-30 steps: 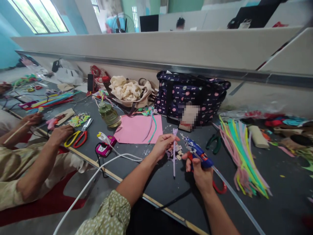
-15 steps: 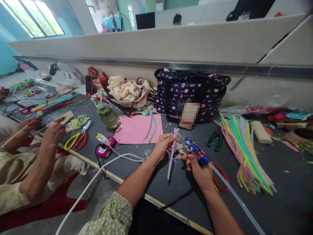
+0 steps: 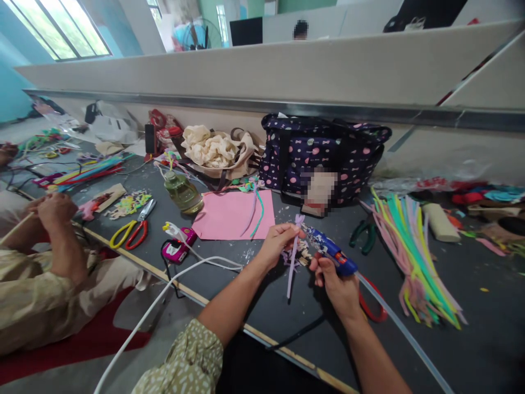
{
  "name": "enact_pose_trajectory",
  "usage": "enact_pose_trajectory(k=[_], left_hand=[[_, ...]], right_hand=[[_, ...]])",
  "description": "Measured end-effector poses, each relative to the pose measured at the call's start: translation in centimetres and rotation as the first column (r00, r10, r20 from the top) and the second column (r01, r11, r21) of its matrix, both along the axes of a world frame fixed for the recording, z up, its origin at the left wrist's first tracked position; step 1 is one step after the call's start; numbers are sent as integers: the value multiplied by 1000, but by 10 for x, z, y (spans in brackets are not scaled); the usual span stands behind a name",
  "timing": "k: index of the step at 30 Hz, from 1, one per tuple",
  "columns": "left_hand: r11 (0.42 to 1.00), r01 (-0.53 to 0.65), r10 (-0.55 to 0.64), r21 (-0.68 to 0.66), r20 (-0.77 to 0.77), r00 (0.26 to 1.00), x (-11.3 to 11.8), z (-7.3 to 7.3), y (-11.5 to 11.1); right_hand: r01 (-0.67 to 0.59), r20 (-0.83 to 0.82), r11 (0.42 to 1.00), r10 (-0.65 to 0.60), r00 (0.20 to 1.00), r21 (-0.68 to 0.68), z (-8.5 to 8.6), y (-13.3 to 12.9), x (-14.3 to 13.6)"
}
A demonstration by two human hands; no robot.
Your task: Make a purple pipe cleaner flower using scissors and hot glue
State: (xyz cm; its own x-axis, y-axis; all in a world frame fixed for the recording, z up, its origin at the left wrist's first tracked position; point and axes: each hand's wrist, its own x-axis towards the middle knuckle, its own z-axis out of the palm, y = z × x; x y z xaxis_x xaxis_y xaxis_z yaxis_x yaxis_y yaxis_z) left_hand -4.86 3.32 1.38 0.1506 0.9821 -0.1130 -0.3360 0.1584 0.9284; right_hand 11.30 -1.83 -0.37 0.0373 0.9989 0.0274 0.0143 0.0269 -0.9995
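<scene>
Between its fingertips my left hand [image 3: 278, 244] pinches a lilac pipe cleaner [image 3: 292, 268], which hangs down with a small looped shape at its top. My right hand [image 3: 337, 282] is wrapped round a blue glue gun [image 3: 334, 251], and a long clear glue stick [image 3: 404, 328] sticks out of its back. The gun's nozzle points at the top of the pipe cleaner; whether they touch I cannot tell. Beneath both hands lie lilac and cream scraps [image 3: 302, 255]. Red-handled scissors [image 3: 375, 306] lie partly hidden behind my right wrist.
A pink sheet [image 3: 229, 216] holds two bent pipe cleaners. Around it are a green bottle [image 3: 183, 192], a magenta power strip [image 3: 179, 246] with a white cable, and a dark patterned bag [image 3: 320, 148]. To the right lie green pliers [image 3: 363, 235] and a pipe-cleaner bundle [image 3: 410, 251]. A co-worker's hands [image 3: 55, 210] are at left.
My hands keep nearly the same pose, with the glue gun still beside the pipe cleaner's top. The co-worker's hands at left have come together and lower. The view has shifted slightly.
</scene>
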Motion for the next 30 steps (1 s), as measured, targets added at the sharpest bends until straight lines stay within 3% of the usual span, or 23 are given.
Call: enact_pose_trajectory(k=[11, 30], left_hand=[[1000, 9, -9, 7, 12, 1000, 0, -1, 0], [1000, 7, -7, 21, -1, 1000, 0, 0, 0]], right_hand=[[-7, -59, 1000, 5, 998, -31, -1, -2, 0], [-20, -18, 999, 20, 1000, -34, -3, -2, 2]])
